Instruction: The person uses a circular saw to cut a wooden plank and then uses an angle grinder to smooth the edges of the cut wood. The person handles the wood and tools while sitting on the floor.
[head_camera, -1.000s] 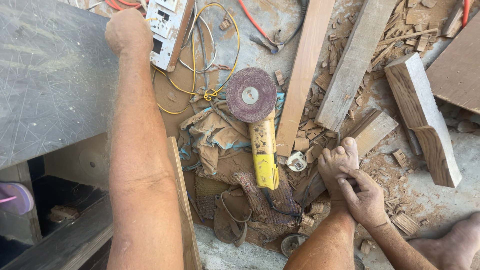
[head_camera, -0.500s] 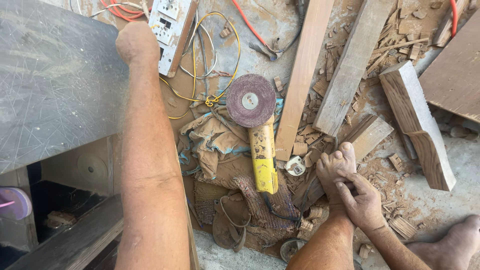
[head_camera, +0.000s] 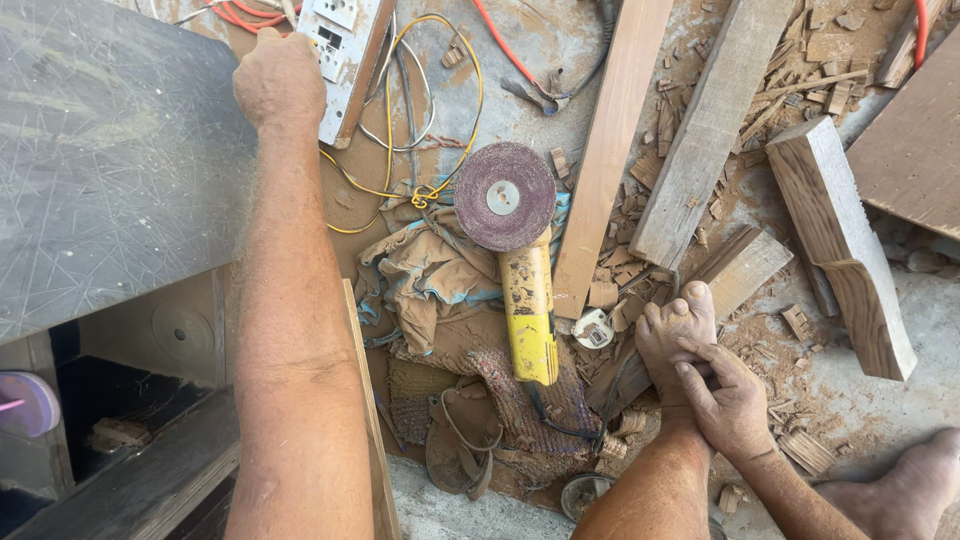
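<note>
Head view: left hand (head_camera: 278, 80) fisted at the bench edge (head_camera: 235, 200); right hand (head_camera: 728, 400) fingers clasp a foot (head_camera: 678, 335).

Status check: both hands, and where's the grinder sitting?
Left hand closed on the table edge beside the socket board. Right hand grips a bare foot. Yellow angle grinder lies untouched on dusty rags, loose wires nearby.

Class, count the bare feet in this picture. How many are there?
2. One foot rests on the wood scraps beside the yellow grinder, held by the right hand. The other foot is at the bottom right edge, partly cut off.
</note>
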